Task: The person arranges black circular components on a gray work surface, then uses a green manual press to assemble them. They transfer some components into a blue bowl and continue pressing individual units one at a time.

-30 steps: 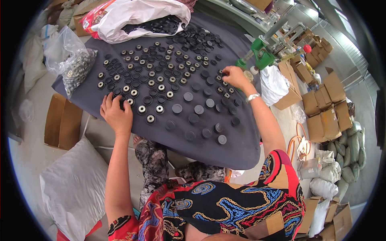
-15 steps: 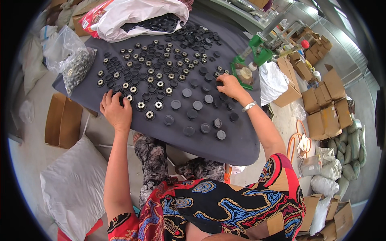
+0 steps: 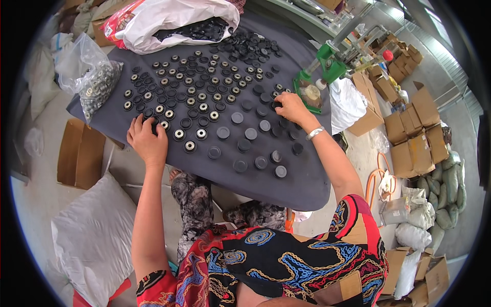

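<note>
On the dark cloth-covered table [image 3: 204, 158], my left hand [image 3: 148, 139] rests at the near left edge. Its fingers curl round a black ring [image 3: 155, 126] that they partly hide. Rows of black rings, many with a silver bearing [image 3: 178, 134] seated inside, spread beyond it. At the right, my right hand [image 3: 294, 109], with a bracelet on the wrist, has its fingertips closed on a small black cap [image 3: 277, 105], mostly covered. Plain black caps [image 3: 250, 133] lie scattered between my hands, beside a green hand press [image 3: 321, 77].
A white sack [image 3: 169, 25] of black parts lies open at the far edge, with loose black caps [image 3: 250, 45] heaped beside it. A clear bag of bearings [image 3: 97, 92] sits at the far left. Cardboard boxes [image 3: 417, 128] and a grey sack [image 3: 94, 240] stand around the table.
My right hand has shifted very slightly at the same spot by the black caps. The left hand has not visibly moved, and the laid-out parts look unchanged.
</note>
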Tool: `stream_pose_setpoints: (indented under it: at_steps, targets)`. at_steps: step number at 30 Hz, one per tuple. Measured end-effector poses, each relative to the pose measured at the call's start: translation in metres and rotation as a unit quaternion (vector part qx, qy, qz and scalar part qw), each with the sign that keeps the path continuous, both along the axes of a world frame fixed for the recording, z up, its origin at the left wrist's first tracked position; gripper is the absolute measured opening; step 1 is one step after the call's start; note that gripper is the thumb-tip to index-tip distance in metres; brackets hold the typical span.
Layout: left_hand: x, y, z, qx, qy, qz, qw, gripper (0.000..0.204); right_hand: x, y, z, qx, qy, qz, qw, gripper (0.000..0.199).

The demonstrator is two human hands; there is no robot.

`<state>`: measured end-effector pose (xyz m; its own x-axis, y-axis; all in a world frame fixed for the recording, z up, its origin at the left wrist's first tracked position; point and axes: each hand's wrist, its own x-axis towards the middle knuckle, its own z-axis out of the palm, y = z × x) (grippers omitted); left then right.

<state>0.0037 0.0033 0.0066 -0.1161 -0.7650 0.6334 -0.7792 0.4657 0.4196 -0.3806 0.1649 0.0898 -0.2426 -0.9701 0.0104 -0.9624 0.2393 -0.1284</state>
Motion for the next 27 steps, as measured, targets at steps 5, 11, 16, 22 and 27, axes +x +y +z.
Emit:
stream_pose_setpoints:
  at_steps: [5,11,16,22,27]
  targets:
    - [0.0,0.0,0.0,-0.001,0.003,0.001,1.0,0.021,0.003,0.001,0.001,-0.026,-0.069,-0.039,0.997,0.035]
    - [0.0,0.002,0.002,0.006,0.003,-0.004,1.0,0.02,-0.002,-0.005,-0.004,-0.016,-0.042,-0.028,0.999,0.033]
    - [0.001,0.001,0.0,0.006,0.014,-0.011,1.0,0.02,0.003,-0.006,-0.006,-0.017,-0.029,-0.012,0.999,0.032]
    - [0.001,-0.001,0.001,-0.002,0.029,-0.014,0.999,0.02,-0.001,-0.02,0.015,-0.079,-0.021,-0.035,0.996,0.024]
    - [0.0,0.0,0.003,0.002,0.031,-0.018,0.999,0.021,-0.054,-0.08,0.007,-0.099,0.031,-0.062,0.993,0.028]
